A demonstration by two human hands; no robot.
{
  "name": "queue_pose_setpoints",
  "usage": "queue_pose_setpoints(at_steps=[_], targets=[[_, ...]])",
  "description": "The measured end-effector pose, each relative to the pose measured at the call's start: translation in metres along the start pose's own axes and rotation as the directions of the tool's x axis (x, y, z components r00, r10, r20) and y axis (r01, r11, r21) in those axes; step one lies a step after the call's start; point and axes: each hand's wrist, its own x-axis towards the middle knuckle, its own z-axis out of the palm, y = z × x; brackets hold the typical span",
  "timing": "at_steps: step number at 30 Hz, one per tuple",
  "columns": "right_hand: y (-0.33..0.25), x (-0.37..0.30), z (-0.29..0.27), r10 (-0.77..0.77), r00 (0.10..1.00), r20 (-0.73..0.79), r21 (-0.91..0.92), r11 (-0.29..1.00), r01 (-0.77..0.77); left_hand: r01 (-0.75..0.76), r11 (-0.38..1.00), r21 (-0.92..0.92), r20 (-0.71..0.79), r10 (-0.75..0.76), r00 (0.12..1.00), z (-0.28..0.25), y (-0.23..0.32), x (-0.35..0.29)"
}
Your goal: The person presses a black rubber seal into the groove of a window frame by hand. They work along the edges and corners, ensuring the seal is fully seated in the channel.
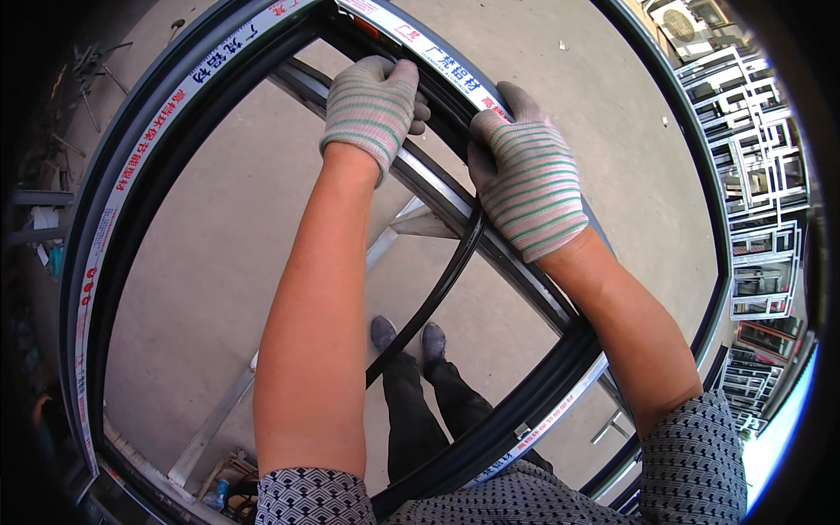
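A long, thin, flexible black strip (440,293) is hanging just below the gloved right hand (532,179), its long axis curving down and leftward behind the left forearm (315,315); the right hand is lying nearer, gripping the large black rectangular frame with white printed film (442,101); the gloved left hand (372,109) is curling its fingers at the frame's inner edge, hiding whatever it may be pinching.
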Motion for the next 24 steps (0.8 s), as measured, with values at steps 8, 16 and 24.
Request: queue_pose_setpoints(at_steps=[8, 16, 24], targets=[[-0.002, 0.003, 0.002, 0.002, 0.998, -0.065, -0.002, 1.0, -0.002, 0.017, 1.0, 0.005, 0.05, -0.018, 0.999, -0.001, 0.001, -0.008], [0.0, 0.002, 0.01, 0.155, 0.985, -0.075, 0.112, 0.983, -0.146, 0.031, 0.999, 0.023, 0.118, -0.034, 0.992, 0.0, 0.002, -0.008], [-0.004, 0.015, 0.008, 0.149, 0.985, 0.086, -0.017, 0.989, -0.148, 0.06, 0.998, 0.035, 0.158, -0.065, 0.985, -0.007, 0.003, -0.006]])
